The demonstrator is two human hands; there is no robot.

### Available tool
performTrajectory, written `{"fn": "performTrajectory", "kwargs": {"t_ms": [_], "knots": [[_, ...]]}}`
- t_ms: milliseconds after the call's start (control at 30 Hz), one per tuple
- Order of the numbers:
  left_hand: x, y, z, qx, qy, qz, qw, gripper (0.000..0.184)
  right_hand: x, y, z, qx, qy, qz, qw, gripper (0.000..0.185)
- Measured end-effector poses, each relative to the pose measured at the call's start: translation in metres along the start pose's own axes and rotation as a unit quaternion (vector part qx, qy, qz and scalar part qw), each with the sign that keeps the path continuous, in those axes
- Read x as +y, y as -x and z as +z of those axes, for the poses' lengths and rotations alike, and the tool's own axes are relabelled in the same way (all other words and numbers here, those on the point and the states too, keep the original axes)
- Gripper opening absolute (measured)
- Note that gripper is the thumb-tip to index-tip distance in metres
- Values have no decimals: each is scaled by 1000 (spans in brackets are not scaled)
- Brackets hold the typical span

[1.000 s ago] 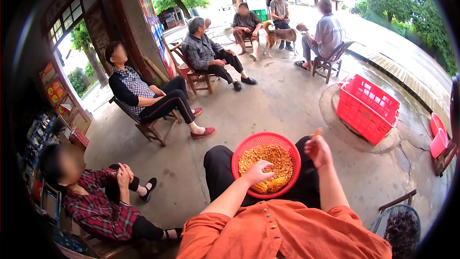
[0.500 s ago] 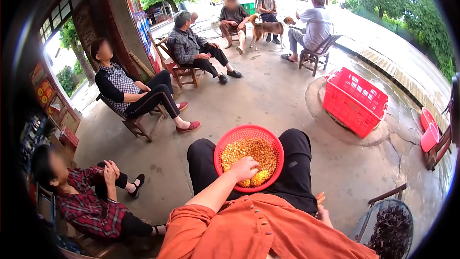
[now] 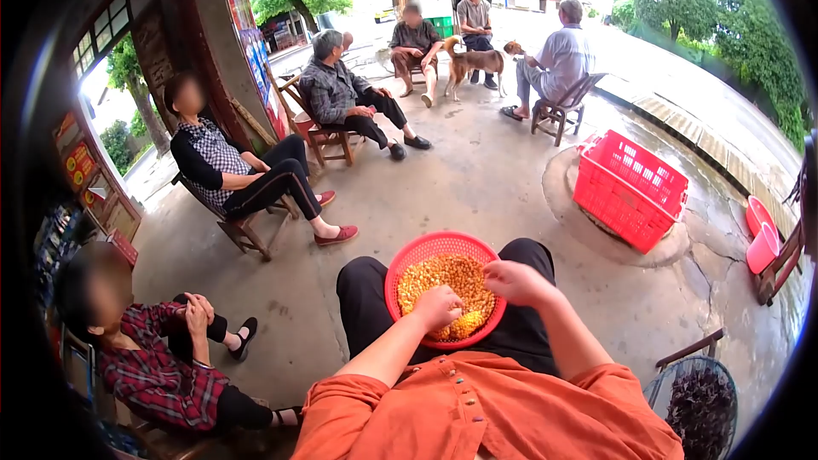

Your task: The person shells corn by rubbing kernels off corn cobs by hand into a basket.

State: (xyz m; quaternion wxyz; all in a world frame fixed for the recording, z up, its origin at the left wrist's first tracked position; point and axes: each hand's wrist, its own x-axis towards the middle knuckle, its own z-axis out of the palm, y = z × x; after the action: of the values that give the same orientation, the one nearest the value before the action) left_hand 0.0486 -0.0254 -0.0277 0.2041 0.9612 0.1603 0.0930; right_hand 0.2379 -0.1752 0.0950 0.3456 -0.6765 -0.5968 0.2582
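A red perforated basket [image 3: 394,283] rests on my lap, holding loose yellow corn kernels [image 3: 445,271] and corn cobs [image 3: 467,324] near its front edge. My left hand [image 3: 438,307] is inside it beside the cobs, fingers curled and closed; what they hold, if anything, is hidden beneath them. Over the basket's right side hangs my right hand [image 3: 516,283], its fingers loosely bent and apart, with no cob visible in it.
A red crate [image 3: 630,192] stands ahead on the right. Several people sit around, the nearest a person in a plaid shirt [image 3: 162,366] at left. A dog [image 3: 477,62] stands farther off. Near my right side is a container of dark material [image 3: 700,405].
My right hand went down beside my right leg with a cob, and has come back over the basket without a visible cob. My left hand stayed in the basket.
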Motion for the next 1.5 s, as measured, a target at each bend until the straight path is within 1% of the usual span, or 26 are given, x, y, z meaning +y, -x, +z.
{"fn": "performTrajectory", "kwargs": {"t_ms": [33,100,133,167,233,267,300,367,433,500,567,633,667,733,833,900,967,1033,1133,1167,1233,1267,1367,1400,1433,1500], "knots": [[-1,0,-7,4,-3,1,1000,21,23,-18,18,-10,101,-73,992,40],[-6,3,-22,82,-60,-60,993,24,31,-44,41,-70,230,-44,970,48],[-6,4,-32,72,-82,-113,988,36,33,-54,49,-71,229,-46,970,48],[-10,6,-35,72,-83,-116,987,36,36,-62,58,-87,278,-16,957,53],[-16,10,-42,58,-132,-183,972,53,38,-69,69,-105,325,12,940,57],[-17,10,-45,-7,-150,-182,972,68,40,-72,72,-124,336,27,933,61],[-13,10,-50,-6,-151,-185,971,68,42,-74,75,-141,348,43,926,65],[-7,7,-56,-132,-118,-194,965,73,48,-71,81,-129,344,32,929,70],[-11,5,-57,-153,-111,-187,964,75,45,-63,79,-172,380,-11,909,70],[-13,6,-53,-176,-85,-177,965,76,46,-55,81,-162,339,-1,927,71],[3,7,-69,-200,-79,-190,958,79,30,-48,77,-205,237,72,947,70],[-6,10,-68,-216,-8,-145,966,79,39,-44,79,-221,205,64,951,70],[-15,11,-65,-216,-9,-144,966,79,43,-42,77,-246,207,22,947,70],[-22,16,-66,-241,16,-53,969,78,33,-38,64,-292,195,-37,936,77],[-5,18,-82,-292,14,-83,953,79,36,-43,68,-334,188,-45,923,81],[-3,15,-83,-315,10,-88,945,80,35,-43,69,-332,169,-39,927,81],[6,15,-87,-311,-53,-104,943,80,39,-44,75,-316,174,-43,932,81],[-6,14,-83,-299,-62,-72,949,74,33,-44,72,-304,185,-46,933,79],[-19,17,-75,-210,-54,-71,974,60,39,-40,75,-217,160,-4,963,69],[-20,19,-70,-208,-58,-72,974,60,41,-38,77,-215,160,-8,963,69],[-15,21,-58,6,-48,-139,989,59,37,-34,77,-44,212,-50,975,63],[-20,21,-50,69,-63,-151,984,60,34,-29,77,6,213,-72,974,58],[-14,24,-57,48,-112,-132,984,57,18,-17,67,14,232,-104,967,51],[3,26,-74,3,-101,-138,985,53,20,-15,64,-1,222,-164,961,43],[13,28,-85,-33,-80,-126,988,49,8,-6,59,-32,190,-147,970,41],[20,34,-91,-40,-87,-90,991,48,-3,11,55,-43,206,-196,958,38]]}}
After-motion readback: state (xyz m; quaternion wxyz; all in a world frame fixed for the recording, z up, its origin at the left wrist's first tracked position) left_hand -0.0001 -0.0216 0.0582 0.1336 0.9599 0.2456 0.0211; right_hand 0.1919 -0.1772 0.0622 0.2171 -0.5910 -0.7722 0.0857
